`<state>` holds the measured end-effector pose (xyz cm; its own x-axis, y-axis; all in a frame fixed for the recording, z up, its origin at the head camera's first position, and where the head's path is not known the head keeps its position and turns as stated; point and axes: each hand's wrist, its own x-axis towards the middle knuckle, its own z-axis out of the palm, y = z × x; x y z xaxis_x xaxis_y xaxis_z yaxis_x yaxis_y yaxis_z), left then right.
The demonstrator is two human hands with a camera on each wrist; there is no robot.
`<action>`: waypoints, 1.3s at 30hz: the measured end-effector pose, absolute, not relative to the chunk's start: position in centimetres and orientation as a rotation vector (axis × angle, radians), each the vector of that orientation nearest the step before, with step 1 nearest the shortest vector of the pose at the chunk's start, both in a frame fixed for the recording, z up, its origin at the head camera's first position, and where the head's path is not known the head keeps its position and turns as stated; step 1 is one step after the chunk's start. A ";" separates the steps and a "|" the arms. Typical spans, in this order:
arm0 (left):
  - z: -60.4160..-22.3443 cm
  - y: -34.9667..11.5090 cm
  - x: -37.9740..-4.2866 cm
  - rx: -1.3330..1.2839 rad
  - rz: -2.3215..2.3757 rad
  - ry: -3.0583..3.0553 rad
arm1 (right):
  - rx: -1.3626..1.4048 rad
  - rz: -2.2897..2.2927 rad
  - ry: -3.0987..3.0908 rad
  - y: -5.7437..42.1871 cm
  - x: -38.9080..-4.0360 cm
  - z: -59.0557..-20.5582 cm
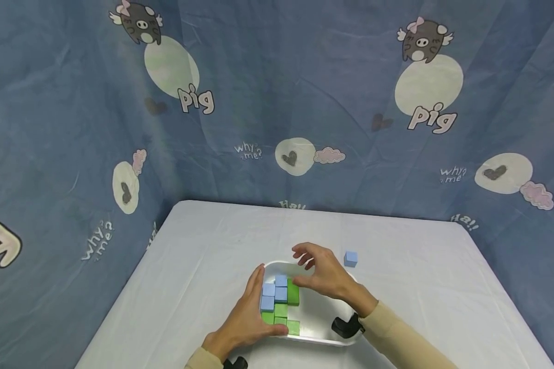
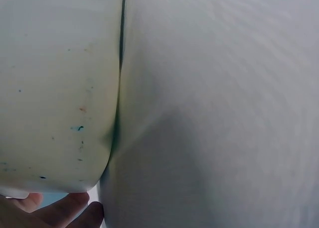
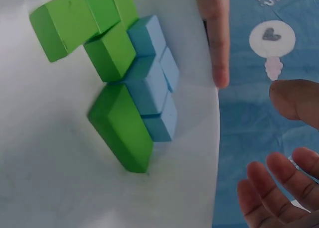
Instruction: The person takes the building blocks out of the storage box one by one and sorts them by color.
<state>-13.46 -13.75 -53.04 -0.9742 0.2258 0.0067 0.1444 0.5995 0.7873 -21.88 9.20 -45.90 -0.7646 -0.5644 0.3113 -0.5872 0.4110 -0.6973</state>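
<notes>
A white tray holds several blue cubes, several green cubes and one longer green block, packed together on its left side. My left hand rests against the tray's left end, fingers stretched along that wall and thumb lying on the front rim. Over the back of the tray hovers my right hand, fingers loosely bent and holding nothing, thumb beside the longer green block. Its thumb and fingertips are spread apart in the right wrist view. Outside the tray, behind the right hand, sits a single blue cube.
The tray stands on a table with a white cloth. A blue printed curtain hangs behind and to the left. Black straps are around the wrists. Small coloured specks mark a pale surface in the left wrist view.
</notes>
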 end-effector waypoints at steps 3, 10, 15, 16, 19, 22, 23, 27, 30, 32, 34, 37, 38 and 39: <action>-53.1 -13.7 -13.4 0.339 1.340 2.730 | 1.097 1.317 -2.608 9.0 -21.8 -46.2; -53.0 -13.7 -13.3 0.362 1.354 2.737 | 1.128 1.351 -2.626 8.7 -21.8 -47.0; -53.0 -13.8 -13.3 0.355 1.347 2.728 | 1.149 1.396 -2.656 8.3 -21.8 -47.4; -53.1 -13.8 -13.4 0.361 1.343 2.731 | 1.150 1.399 -2.665 8.2 -21.8 -47.5; -53.1 -13.9 -13.4 0.379 1.338 2.735 | 1.154 1.397 -2.698 8.0 -21.9 -47.7; -53.1 -13.9 -13.4 0.391 1.348 2.730 | 1.145 1.371 -2.745 7.8 -22.0 -47.9; -53.1 -13.9 -13.4 0.392 1.352 2.728 | 1.144 1.361 -2.756 7.7 -22.0 -48.0; -53.1 -13.9 -13.3 0.389 1.355 2.722 | 1.145 1.312 -2.789 7.5 -22.0 -48.2; -53.1 -13.9 -13.3 0.384 1.350 2.723 | 1.168 1.270 -2.806 7.3 -22.0 -48.2; -53.1 -13.9 -13.3 0.380 1.347 2.723 | 1.184 1.247 -2.819 7.2 -21.9 -48.3; -53.1 -13.9 -13.4 0.376 1.347 2.722 | 1.196 1.231 -2.830 7.2 -22.0 -48.5; -53.1 -13.8 -13.4 0.372 1.352 2.718 | 1.207 1.230 -2.845 7.1 -22.1 -48.7; -53.1 -13.8 -13.4 0.372 1.352 2.717 | 1.208 1.233 -2.852 7.1 -22.1 -48.8; -53.1 -13.8 -13.4 0.373 1.352 2.716 | 1.212 1.234 -2.857 7.0 -22.2 -48.9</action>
<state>-13.35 -13.83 -53.10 -0.9667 0.2538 0.0328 0.1792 0.5799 0.7948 -22.19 7.05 -48.89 -0.7195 -0.6877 0.0968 -0.5420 0.4688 -0.6975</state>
